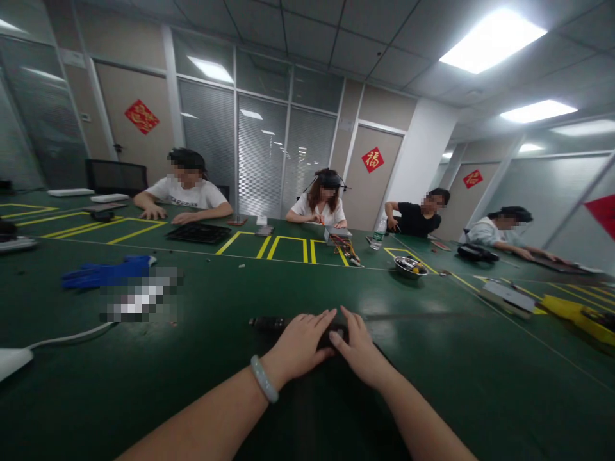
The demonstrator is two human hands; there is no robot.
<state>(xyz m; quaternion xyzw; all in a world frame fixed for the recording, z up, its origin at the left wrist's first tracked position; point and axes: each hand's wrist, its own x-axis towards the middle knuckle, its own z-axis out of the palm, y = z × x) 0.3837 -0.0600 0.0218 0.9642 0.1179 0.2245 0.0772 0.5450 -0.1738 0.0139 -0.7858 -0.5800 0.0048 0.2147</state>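
Observation:
A dark, elongated tool with a narrow tip, looking like an electric screwdriver [269,324], lies across the green table in front of me, its tip pointing left. My left hand [303,340], with a pale bangle on its wrist, rests over the tool's body, fingers stretched forward. From the other side my right hand [359,351] reaches over the tool's right part, fingers extended and thumb toward the left hand. Both hands cover much of the tool, so I cannot see how firmly they touch it. A dark cord seems to trail off under my right wrist.
Blue gloves [108,271] and a blurred-out white object with a cable lie to the left. Ahead stand a metal bowl [410,267] of small parts, a water bottle [378,234] and a metal box with wires [337,235]. Several people sit across the table. A yellow item [576,317] lies right.

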